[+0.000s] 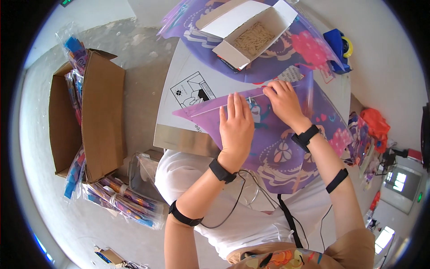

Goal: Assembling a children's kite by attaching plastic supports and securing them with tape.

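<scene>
A purple printed plastic sheet point(273, 152), pointed like a kite sail, lies over the table's near part and hangs towards my lap. A thin pale rod or seam runs along its far edge. My left hand point(236, 127) rests flat on the sheet, fingers stretched out and touching that edge. Further right, my right hand point(285, 102) has bent fingers and pinches the same edge between thumb and forefinger. What lies under its fingertips is hidden. Beyond the hands, an open white box point(233, 53) holds many small beige pieces point(254, 39). A second purple printed sheet point(204, 56) lies beneath the box.
A blue tape dispenser point(333, 47) with yellow tape stands at the table's far right. On the left, a tall cardboard box point(104, 119) holds wrapped colourful bundles; more wrapped bundles point(127, 201) lie beside it. Black cables point(239, 197) cross my lap. An orange-red bag point(376, 124) is at right.
</scene>
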`<state>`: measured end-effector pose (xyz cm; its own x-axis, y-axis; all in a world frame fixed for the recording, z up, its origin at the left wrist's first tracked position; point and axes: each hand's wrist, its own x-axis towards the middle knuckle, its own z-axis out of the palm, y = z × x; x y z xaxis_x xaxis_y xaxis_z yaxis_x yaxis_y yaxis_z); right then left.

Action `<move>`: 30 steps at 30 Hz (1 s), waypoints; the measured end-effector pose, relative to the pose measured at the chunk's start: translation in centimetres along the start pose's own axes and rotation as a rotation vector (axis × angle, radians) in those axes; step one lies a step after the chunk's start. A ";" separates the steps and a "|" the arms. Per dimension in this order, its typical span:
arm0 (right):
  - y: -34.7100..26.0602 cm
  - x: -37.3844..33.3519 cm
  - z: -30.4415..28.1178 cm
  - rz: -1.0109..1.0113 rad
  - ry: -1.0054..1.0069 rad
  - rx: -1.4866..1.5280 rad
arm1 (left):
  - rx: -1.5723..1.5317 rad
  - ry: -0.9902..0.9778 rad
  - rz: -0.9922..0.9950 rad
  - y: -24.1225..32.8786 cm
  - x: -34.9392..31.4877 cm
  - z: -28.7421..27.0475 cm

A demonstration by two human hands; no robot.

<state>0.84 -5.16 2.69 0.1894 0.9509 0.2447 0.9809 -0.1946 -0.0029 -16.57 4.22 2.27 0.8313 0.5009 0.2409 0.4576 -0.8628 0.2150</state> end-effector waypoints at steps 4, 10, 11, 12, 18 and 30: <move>-0.1 0.4 0.3 0.036 0.034 0.000 | -0.026 -0.075 0.053 0.0 -0.6 0.5; -2.5 1.4 -0.5 0.039 0.070 0.165 | -0.035 -0.096 0.034 -0.2 -0.9 1.1; -2.9 1.6 -0.5 0.039 0.070 0.170 | -0.037 -0.090 0.033 -0.1 -0.9 1.2; -3.3 1.7 -0.4 0.035 0.037 0.223 | -0.033 -0.095 0.031 -0.1 -0.9 1.3; -3.9 2.0 0.9 0.027 0.034 0.279 | -0.039 -0.059 0.016 -0.1 -0.7 1.0; -3.4 2.0 0.7 0.053 0.028 0.358 | 0.016 -0.066 -0.042 -0.2 -0.7 0.8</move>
<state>-2.09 -2.42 2.50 0.2437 0.9338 0.2620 0.9242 -0.1417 -0.3547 -16.97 3.95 1.27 0.8303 0.5312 0.1687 0.4968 -0.8426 0.2078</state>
